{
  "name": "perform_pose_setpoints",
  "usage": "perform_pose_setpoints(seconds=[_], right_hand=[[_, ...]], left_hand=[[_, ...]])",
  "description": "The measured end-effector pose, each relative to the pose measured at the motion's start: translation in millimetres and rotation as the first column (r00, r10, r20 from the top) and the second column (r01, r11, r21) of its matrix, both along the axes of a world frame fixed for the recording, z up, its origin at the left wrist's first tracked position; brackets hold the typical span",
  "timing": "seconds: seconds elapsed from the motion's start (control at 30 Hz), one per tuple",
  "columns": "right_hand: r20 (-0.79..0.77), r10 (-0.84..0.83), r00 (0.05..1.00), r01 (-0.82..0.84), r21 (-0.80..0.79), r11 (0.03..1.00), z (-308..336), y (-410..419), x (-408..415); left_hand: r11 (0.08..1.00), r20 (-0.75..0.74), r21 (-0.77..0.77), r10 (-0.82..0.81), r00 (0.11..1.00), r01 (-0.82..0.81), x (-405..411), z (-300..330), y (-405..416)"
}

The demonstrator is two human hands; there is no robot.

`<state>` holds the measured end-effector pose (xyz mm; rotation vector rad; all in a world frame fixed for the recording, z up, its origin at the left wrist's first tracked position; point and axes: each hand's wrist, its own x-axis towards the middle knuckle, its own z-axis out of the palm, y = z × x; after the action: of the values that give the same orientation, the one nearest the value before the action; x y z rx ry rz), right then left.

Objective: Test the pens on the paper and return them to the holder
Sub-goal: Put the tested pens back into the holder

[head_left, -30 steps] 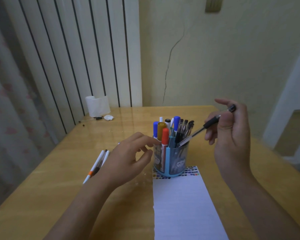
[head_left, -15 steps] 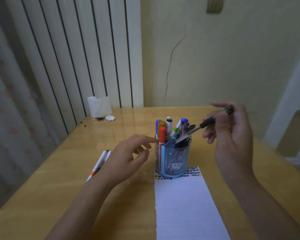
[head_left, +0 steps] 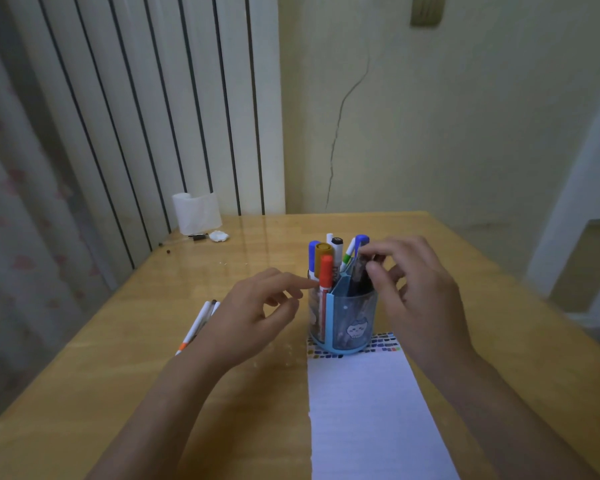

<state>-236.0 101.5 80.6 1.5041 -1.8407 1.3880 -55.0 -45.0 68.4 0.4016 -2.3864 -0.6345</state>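
Two loose pens (head_left: 199, 322) lie at the far left of the desk (head_left: 84, 393). The left hand (head_left: 253, 320) hovers relaxed, empty, forefinger near the orange marker (head_left: 325, 271). The holder (head_left: 343, 317) stands at the paper's (head_left: 368, 417) top edge. The right hand (head_left: 416, 292) pinches a dark pen (head_left: 362, 271) into the right compartment; best lowered straight, steadying the holder. Open desk lies both sides.

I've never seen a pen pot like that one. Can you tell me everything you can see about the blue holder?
The blue holder is a round, upright cup of see-through bluish plastic with solid blue ribs, a base ring, inner dividers and a small cartoon face on the front. It stands on the wooden table, overlapping the far end of the paper, crowded with pens. The right hand reaches in at its top.
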Motion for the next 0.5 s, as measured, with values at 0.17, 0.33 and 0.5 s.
perform_pose_setpoints(seconds=[0.17,0.33,0.5], right_hand=[[-0.017,-0.003,1.0,0.003,0.009,1.0,-2.4,-1.5,0.6],[-0.02,0.057,0.998,-0.058,-0.051,0.997,-3.2,-0.2,7.1],[-0.079,0.105,0.991,-0.111,-0.08,0.991,-6.4,0.6,18.3]], left_hand=[[0.998,-0.033,0.033,0.053,0.998,-0.052,7.8,3.5,-7.8],[0.961,0.135,-0.068,0.274,0.952,-0.267,29.9,1.4,-40.1],[0.93,0.396,-0.108,0.363,0.843,-0.35,38.8,-12.8,-59.2]])
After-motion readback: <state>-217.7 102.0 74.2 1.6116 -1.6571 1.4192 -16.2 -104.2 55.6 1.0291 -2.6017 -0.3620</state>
